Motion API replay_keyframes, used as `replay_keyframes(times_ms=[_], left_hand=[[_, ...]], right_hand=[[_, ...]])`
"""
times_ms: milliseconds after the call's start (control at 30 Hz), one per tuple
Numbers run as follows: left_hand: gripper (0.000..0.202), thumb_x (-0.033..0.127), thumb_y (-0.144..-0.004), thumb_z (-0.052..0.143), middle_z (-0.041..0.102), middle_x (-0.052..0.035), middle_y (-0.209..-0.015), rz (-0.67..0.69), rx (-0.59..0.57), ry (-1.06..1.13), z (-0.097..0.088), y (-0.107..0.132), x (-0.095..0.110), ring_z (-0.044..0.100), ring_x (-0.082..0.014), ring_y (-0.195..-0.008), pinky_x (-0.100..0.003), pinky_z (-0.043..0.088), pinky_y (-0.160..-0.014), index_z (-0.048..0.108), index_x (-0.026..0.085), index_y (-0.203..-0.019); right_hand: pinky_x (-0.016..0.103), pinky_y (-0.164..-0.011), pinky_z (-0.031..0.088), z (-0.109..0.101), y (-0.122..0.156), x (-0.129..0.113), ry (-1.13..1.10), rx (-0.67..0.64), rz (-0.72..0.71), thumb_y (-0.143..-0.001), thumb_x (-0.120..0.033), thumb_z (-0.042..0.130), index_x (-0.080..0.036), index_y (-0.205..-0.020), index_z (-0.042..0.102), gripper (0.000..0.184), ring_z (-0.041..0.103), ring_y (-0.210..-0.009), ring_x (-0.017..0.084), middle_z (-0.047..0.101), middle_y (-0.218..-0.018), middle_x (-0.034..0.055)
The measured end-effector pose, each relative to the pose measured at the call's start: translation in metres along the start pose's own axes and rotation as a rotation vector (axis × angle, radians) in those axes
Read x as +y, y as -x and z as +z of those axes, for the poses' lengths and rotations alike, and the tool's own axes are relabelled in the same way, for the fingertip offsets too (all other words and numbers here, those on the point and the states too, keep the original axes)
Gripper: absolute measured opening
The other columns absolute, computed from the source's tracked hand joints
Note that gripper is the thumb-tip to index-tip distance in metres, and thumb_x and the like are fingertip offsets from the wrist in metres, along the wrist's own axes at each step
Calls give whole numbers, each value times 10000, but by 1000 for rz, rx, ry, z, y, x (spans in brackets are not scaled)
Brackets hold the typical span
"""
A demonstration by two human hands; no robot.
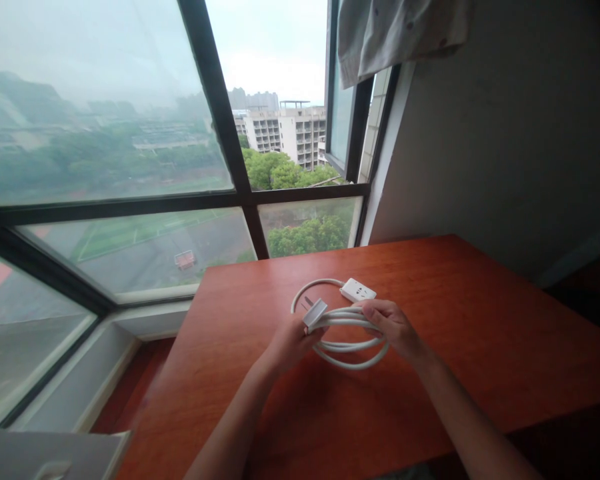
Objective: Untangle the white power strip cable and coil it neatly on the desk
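Observation:
A white extension cord (pixel 353 347) hangs in loose coils between my two hands, just over the wooden table. My left hand (pixel 296 340) is closed round the coils on the left side, next to the white plug (pixel 315 313), whose metal prongs point up and to the left. On the other side, my right hand (pixel 387 323) pinches the upper strands of the coil. Beyond the hands is the white socket block (pixel 359 291), joined by a single curved length of cord; its lower edge lies close behind my right fingers.
The reddish-brown table (pixel 220 307) reaches back to a dark-framed window (pixel 300 195). A window sash stands open above, with a pale cloth (pixel 400 37) hanging beside it. A grey wall (pixel 480 147) rises on the right. A pale panel (pixel 45 453) is at the lower left.

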State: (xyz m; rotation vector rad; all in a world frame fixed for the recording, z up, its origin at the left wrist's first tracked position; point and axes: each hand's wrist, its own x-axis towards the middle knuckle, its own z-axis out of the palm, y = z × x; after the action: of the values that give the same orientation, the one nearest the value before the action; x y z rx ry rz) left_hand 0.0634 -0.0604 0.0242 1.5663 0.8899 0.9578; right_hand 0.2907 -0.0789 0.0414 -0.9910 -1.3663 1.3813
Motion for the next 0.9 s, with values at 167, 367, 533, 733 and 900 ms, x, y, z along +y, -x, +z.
replay_keyframes(times_ms=[167, 367, 533, 733, 900], left_hand=[[241, 305, -806, 657, 575, -35, -548, -86, -40, -4, -2, 3, 6, 482, -124, -516, -218, 352, -523, 712, 126, -655], [316, 407, -790, 692, 529, 2, -506, -130, 61, 330, -4, 4, 13, 556, -135, -464, -213, 394, -468, 572, 139, -674], [348, 369, -821, 679, 407, 71, -502, -91, 159, 549, -12, 5, 22, 402, -50, -378, -184, 377, -418, 455, 165, -651], [275, 301, -905, 590, 257, 111, -507, -58, 195, 968, -26, 3, 33, 192, -5, -337, -112, 238, -337, 443, 163, -718], [288, 217, -1006, 376, 274, 102, -499, -128, 299, 1247, -49, -2, 23, 269, -10, -325, -108, 251, -336, 419, 158, -727]], right_hand=[[216, -410, 206, 6, -13, -9, -18, 71, -63, -804, -665, 549, -141, -864, 715, 553, 261, -455, 79, 355, -517, -39], [218, -430, 299, 16, -45, -8, 44, 175, -130, -814, -703, 492, -168, -730, 626, 558, 331, -462, 93, 382, -505, -39], [219, -482, 381, 22, -55, -18, 70, 127, -177, -849, -658, 486, -185, -685, 591, 512, 391, -468, 91, 442, -510, -37], [227, -520, 426, 33, -47, -47, -6, -42, -172, -849, -630, 502, -179, -976, 668, 498, 531, -560, 119, 588, -662, 5], [255, -594, 460, 25, -59, -14, 301, 11, -199, -865, -439, 568, -196, -1034, 669, 313, 593, -652, 149, 663, -757, 22]])
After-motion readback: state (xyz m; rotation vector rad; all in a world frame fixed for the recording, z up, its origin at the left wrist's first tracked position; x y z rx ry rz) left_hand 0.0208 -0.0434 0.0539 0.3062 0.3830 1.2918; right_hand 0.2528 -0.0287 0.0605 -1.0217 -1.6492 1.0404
